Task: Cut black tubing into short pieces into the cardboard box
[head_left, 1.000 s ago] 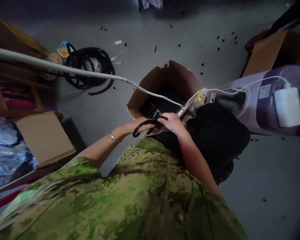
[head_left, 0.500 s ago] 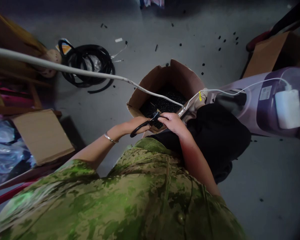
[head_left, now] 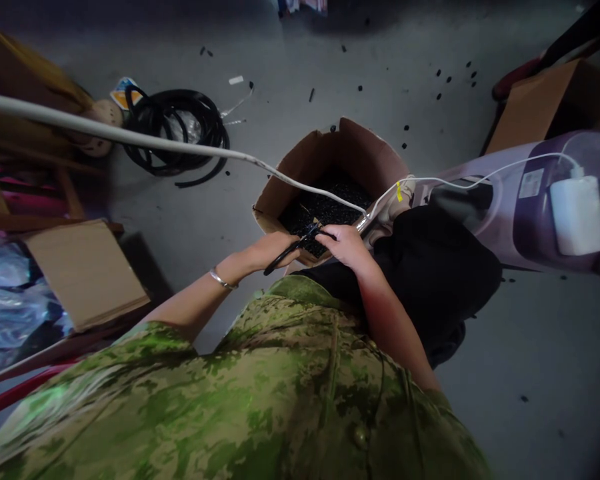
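Observation:
Over the near rim of the cardboard box (head_left: 275,177), my left hand (head_left: 270,250) is closed around a pair of scissors (head_left: 280,259). One black handle loops out below the fingers, and the blades point right. Opposite it, my right hand (head_left: 347,245) pinches a thin black strip (head_left: 327,233) close to the blade tips. Whether the blades touch the strip is too small and dark to tell. Many small black pieces (head_left: 305,208) lie inside the box beneath both hands.
A white cable (head_left: 220,153) crosses above the box toward a white plug adapter (head_left: 577,215) on a purple-and-white machine (head_left: 510,193). Coiled black tubing (head_left: 215,127) lies on the floor at left. A flat cardboard piece (head_left: 87,273) is at far left, another box (head_left: 530,100) at right.
The scissors' lower handle has moved closer to my left hand, so the handles look more closed. My right hand stays nearly in place with the black strip.

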Demonstrator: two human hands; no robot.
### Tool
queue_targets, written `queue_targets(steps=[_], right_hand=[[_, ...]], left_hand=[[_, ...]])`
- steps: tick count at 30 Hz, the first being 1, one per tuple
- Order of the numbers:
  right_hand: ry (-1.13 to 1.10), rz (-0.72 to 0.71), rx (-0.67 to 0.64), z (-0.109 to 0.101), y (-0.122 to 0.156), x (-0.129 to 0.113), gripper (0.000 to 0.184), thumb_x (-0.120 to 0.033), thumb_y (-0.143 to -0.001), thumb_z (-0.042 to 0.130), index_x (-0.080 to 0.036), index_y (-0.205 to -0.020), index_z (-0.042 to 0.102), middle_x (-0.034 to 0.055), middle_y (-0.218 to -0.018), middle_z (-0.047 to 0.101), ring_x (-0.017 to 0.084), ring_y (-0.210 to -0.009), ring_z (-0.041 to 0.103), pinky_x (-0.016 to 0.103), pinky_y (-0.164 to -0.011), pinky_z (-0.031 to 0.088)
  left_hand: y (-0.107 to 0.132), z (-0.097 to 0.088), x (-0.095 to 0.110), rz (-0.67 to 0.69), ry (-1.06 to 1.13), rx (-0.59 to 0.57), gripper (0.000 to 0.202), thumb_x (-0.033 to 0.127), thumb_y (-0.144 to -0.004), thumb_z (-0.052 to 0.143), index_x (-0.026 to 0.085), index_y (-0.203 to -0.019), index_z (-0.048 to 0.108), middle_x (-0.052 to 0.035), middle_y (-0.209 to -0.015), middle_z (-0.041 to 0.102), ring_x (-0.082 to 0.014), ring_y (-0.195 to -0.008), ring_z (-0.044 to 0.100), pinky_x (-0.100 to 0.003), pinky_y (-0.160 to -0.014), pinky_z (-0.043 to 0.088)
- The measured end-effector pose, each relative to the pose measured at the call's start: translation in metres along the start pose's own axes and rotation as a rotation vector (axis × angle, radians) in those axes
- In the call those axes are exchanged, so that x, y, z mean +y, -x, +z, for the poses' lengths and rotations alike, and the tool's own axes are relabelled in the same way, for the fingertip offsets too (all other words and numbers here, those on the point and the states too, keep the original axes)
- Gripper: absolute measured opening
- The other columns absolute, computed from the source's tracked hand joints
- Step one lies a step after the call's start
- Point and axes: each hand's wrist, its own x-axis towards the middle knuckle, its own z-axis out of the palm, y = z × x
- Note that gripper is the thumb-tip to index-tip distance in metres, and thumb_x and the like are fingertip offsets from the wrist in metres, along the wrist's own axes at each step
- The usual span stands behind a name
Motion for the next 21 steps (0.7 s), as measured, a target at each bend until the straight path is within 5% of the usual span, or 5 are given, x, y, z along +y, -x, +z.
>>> queue_targets(steps=[10, 21], right_hand=[[0.016, 0.017, 0.006, 0.0010, -0.0011, 0.0010, 0.025, -0.032, -0.097, 0.059, -0.018, -0.106, 0.079, 0.0062, -0.094, 0.076, 0.018, -0.084, 0.063, 0.026, -0.074, 0.040], [0.093, 0.014, -0.009, 0.0011, -0.0013, 0.0001, 0.023, -0.032, -0.097, 0.060, -0.020, -0.091, 0.079, 0.0037, -0.083, 0.073, 0.017, -0.076, 0.060, 0.026, -0.068, 0.036]], left_hand=[[0.0022, -0.0014, 0.0020, -0.020, -0.016, -0.052, 0.026, 0.031, -0.093, 0.048, 0.013, -0.091, 0.067, -0.0128, -0.080, 0.072, -0.0213, -0.069, 0.067, -0.027, -0.062, 0.049], [0.0003, 0.0007, 0.0023, -0.049, -0.058, -0.050, 0.041, 0.041, -0.099, 0.041, 0.013, -0.089, 0.069, -0.0133, -0.078, 0.072, -0.0182, -0.065, 0.065, -0.026, -0.062, 0.048]])
